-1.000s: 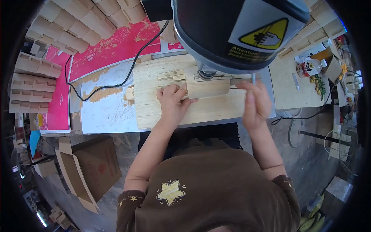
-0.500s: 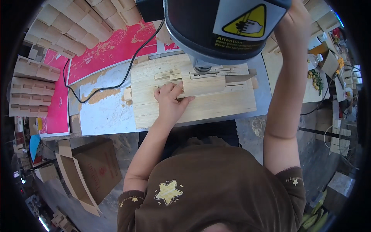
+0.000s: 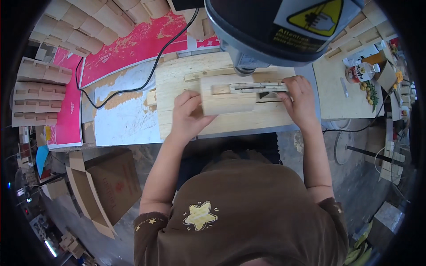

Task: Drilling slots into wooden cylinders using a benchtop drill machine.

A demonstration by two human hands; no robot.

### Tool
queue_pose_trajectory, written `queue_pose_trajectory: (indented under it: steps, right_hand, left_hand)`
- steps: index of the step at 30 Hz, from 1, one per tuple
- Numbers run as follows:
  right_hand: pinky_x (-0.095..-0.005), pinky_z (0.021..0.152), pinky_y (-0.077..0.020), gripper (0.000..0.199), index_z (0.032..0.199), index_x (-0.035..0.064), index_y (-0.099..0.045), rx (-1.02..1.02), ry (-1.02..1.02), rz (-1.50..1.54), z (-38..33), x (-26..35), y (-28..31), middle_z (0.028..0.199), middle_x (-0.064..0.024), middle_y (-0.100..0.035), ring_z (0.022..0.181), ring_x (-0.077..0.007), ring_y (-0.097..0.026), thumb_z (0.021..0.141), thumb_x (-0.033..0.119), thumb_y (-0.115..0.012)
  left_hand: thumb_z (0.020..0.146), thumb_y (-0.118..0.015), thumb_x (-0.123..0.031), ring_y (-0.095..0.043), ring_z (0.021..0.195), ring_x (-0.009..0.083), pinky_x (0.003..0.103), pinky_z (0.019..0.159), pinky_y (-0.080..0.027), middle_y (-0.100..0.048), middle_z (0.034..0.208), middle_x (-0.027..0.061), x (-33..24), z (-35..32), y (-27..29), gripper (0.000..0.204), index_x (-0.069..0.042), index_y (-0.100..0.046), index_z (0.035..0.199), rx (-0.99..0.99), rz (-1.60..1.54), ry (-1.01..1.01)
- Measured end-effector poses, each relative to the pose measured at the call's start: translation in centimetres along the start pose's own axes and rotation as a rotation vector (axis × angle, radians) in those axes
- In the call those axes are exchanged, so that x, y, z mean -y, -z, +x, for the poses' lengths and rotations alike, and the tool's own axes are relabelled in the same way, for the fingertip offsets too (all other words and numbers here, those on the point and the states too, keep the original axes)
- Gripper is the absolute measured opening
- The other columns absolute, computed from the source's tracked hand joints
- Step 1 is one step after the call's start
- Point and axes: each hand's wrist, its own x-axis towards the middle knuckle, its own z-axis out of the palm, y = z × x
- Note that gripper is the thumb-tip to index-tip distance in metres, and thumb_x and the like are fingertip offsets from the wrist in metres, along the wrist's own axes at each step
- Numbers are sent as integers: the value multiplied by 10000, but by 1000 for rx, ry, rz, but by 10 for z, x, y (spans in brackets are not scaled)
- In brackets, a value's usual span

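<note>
Wooden block (image 3: pixel 228 105) shifted left; long axis left-right (pocket (image 3: pixel 220 90) upward).

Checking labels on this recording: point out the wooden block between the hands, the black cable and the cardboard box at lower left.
Block (image 3: pixel 228 103): head view, face below the slot.
Cable (image 3: pixel 156 64): head view, middle stretch.
Box (image 3: pixel 117 186): head view, broad brown side.

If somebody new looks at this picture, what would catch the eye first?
Probably the big dark machine head with its yellow warning sign at the top. Below it, the left hand and right hand flank a pale wooden block. Bright pink sheeting lies at the upper left.
</note>
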Motion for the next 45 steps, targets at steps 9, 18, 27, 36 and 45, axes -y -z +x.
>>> queue_pose_trajectory:
  steps: [9,18,27,36,45]
  right_hand:
    - [-410,756,-400,341,965,36,-565,-14,-2,71,-12,7,1,888,-114,-554,839,-324,-513,665,119,-704]
    - [-413,760,-401,316,957,36,-575,34,37,139,-17,14,4,918,-116,-564,861,-331,-511,672,97,-699]
    - [-493,969,-356,377,1049,56,-566,44,26,104,-17,19,-1,975,-116,-569,947,-342,-528,693,68,-688]
    - [-524,1004,-312,518,1136,84,-546,-69,-31,96,2,13,-16,1043,-107,-564,1016,-317,-510,646,61,-714]
    - [-474,970,-336,564,1150,17,-518,-182,-58,159,16,14,-37,1110,-158,-535,1086,-353,-477,644,75,-760]
  left_hand:
    - [757,-710,-97,-533,571,65,172,526,-419,-613,738,31,-42,-31,105,185,18,-616,867,-135,-620,810]
    - [799,-694,-242,-411,415,38,187,377,-347,-533,577,-3,-52,-20,58,263,-1,-614,735,-124,-722,1183]
    - [708,-792,-171,-561,768,91,219,699,-467,-600,902,63,-55,-8,1,431,28,-562,1012,53,-872,803]
    - [615,-792,-149,-486,1034,311,390,883,-399,-535,1118,129,-33,-26,-28,564,-50,-579,1128,-81,11,128]
    - [537,-811,-235,-456,861,206,378,817,-270,-485,796,-3,11,-6,-15,535,-140,-631,1032,-53,166,120]
